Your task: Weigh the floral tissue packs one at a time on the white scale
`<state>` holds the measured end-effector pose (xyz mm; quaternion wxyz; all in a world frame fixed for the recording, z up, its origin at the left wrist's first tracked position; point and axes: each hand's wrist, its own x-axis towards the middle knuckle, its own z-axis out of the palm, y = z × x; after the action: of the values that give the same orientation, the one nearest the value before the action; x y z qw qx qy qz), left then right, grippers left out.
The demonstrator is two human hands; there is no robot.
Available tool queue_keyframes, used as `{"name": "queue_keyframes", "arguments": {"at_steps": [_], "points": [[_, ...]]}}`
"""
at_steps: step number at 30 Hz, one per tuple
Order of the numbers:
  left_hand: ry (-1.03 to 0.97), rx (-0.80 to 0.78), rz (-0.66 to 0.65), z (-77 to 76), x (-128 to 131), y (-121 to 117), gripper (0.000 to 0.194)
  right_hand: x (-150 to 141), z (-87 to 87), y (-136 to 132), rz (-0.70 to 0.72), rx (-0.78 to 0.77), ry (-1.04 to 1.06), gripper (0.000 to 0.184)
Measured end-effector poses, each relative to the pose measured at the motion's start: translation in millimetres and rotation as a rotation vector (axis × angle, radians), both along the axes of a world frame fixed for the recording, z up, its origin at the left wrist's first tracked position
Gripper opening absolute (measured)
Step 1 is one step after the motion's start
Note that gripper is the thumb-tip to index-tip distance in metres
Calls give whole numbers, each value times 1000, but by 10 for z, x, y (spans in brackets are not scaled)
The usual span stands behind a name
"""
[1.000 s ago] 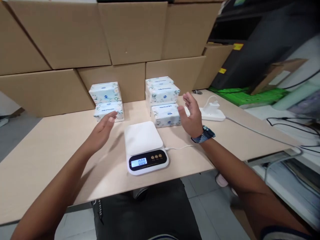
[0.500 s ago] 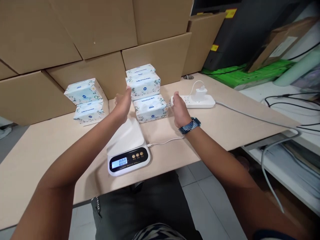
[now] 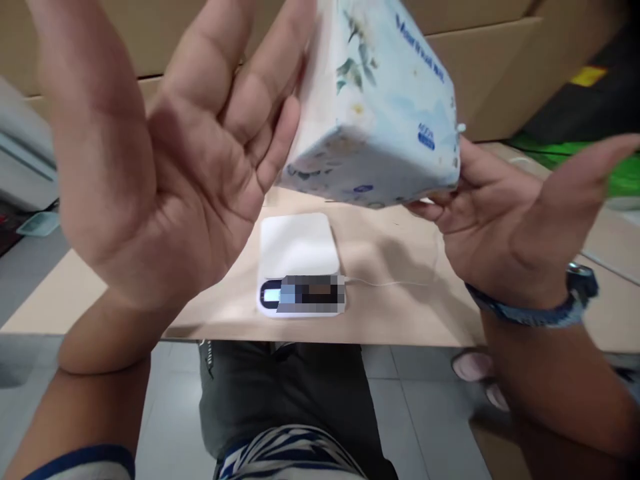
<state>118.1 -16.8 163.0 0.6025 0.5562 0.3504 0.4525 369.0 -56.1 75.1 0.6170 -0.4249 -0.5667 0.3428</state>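
A tissue pack [image 3: 395, 120], pale blue and white with printed flowers, is held up close to the camera, tilted, above the table. My left hand [image 3: 185, 153] presses its fingers against the pack's left side, palm facing me and thumb raised. On the right end, my right hand [image 3: 515, 213] supports the pack with its fingers, thumb sticking out away from it. Parts of the fingers are hidden behind the pack. Below stands a white digital scale [image 3: 297, 247], its platform bare and its front panel partly blurred out.
Brown cardboard boxes [image 3: 493, 80] line the back of the wooden table [image 3: 390, 317]. A thin white cable [image 3: 385, 284] runs right from the scale. Something green [image 3: 565, 160] lies at the far right. The table's front edge is just before my legs.
Both hands have come from beside the stacked packs up toward the camera, now with a tissue pack between them. The view has shifted, and the scale appears farther off.
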Motion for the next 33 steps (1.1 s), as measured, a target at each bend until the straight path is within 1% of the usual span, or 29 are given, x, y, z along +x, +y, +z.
{"name": "queue_keyframes", "arguments": {"at_steps": [1,2,3,4,5,6,7,9,11,13,15,16,18,20,22,26,29,33], "points": [[-68,116,-2,-66,-150,-36,128,-68,-21,9,75,-37,-29,89],[-69,263,1,-187,-276,-34,117,-123,-79,44,128,-72,-52,94],[-31,345,17,-346,-377,0,104,-164,-166,99,156,-107,-65,98],[13,339,31,-523,-452,58,92,-190,-272,168,171,-145,-72,101],[46,300,45,-702,-503,130,83,-203,-385,240,181,-191,-76,103],[68,249,44,-866,-534,203,80,-202,-494,304,189,-240,-82,103],[82,196,35,-1009,-552,266,80,-192,-591,351,194,-285,-90,102],[90,109,2,-1220,-573,349,82,-151,-728,383,194,-342,-100,101],[93,54,-37,-1361,-601,380,81,-101,-780,357,191,-359,-103,97],[91,29,-43,-1490,-637,385,80,-55,-777,332,161,-355,-134,91],[103,43,21,-1641,-664,384,86,-25,-771,352,89,-316,-197,88],[121,63,69,-1720,-669,385,90,-19,-781,383,42,-282,-224,92],[169,106,152,-1860,-665,399,99,-31,-827,471,-32,-216,-247,107],[192,122,180,-1946,-647,428,103,-73,-893,563,-55,-186,-239,121],[163,97,158,-1979,-626,454,103,-134,-955,622,-36,-191,-232,127],[71,32,31,-1998,-588,432,103,-231,-1059,614,-4,-261,-214,132],[80,50,-42,-2020,-576,374,102,-230,-1160,605,-25,-297,-214,127],[75,82,-61,-2038,-572,337,103,-185,-1288,654,-54,-287,-245,117]]}}
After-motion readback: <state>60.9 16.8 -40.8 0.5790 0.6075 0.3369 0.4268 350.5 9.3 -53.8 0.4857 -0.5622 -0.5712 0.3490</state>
